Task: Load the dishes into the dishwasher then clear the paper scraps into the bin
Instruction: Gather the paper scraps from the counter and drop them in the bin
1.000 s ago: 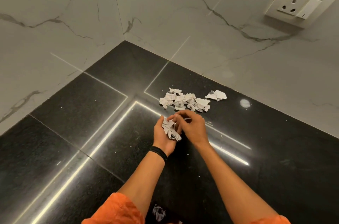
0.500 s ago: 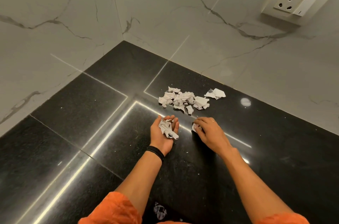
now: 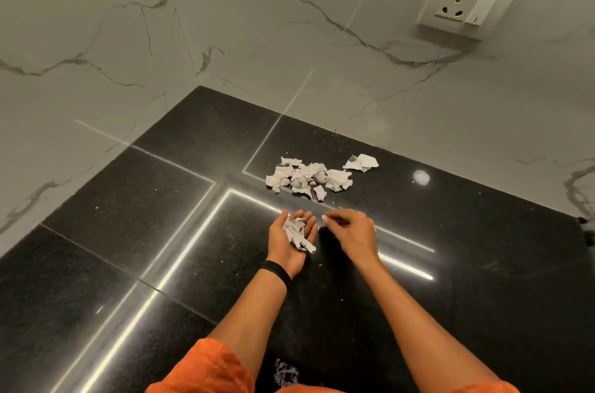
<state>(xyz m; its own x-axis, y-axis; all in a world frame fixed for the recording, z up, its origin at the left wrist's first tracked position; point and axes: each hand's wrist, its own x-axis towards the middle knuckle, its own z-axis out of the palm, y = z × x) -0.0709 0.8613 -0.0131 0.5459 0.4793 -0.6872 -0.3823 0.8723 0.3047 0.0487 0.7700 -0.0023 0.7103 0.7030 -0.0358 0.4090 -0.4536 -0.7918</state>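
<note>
Black polished stone forms the counter (image 3: 483,263), set into a corner of marble-veined wall. The left hand (image 3: 283,247) lies palm up, fingers loosely spread, cradling a clump of paper scraps (image 3: 297,233). Just right of it, the right hand (image 3: 352,231) hovers knuckles up, fingers curled and tips drawn together; blur hides whether they pinch anything. Farther off, the loose pile (image 3: 307,178) rests on the counter, apart from both hands, with one stray scrap (image 3: 362,163) to its right.
</note>
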